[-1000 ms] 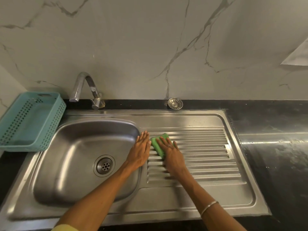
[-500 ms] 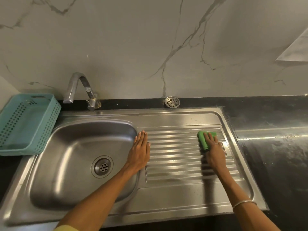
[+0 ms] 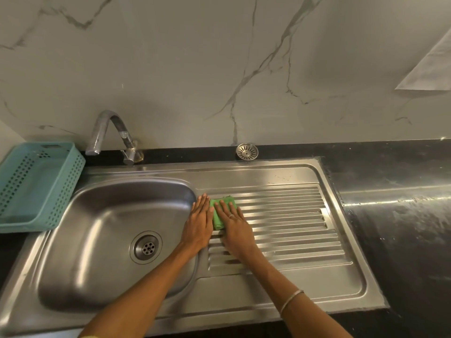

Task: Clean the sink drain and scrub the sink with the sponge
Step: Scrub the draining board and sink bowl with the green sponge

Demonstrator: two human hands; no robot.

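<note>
Stainless steel fills most of what I can see from here: a long steel sink unit [image 3: 280,311] set into a black stone counter [image 3: 402,228], with a rounded basin [image 3: 80,235] on the left side and a ribbed draining board [image 3: 288,215] on the right. The green rectangular sponge [image 3: 218,219] lies at the left end of those ribs, just beside the basin's rim. The person's right hand [image 3: 234,228] presses flat on it with fingers stretched out straight. The left hand [image 3: 199,222] lies flat too, fingers together, palm down on the steel strip between basin and ribs, touching the sponge's edge and holding nothing.

As for progress, I judge the scrubbing to be under way on the draining board only. The round perforated drain [image 3: 146,247] in the basin floor looks bare, and a loose metal strainer disc [image 3: 246,151] sits on the counter ledge against the marble wall, well apart from it, so the drain seems opened up; whether it has been cleaned I cannot tell. The basin shows no suds or wet streaks that I can make out, so it probably still needs scrubbing. A curved chrome tap [image 3: 109,135] stands behind the basin, and a teal perforated plastic basket [image 3: 36,186] sits on the counter to its left.
</note>
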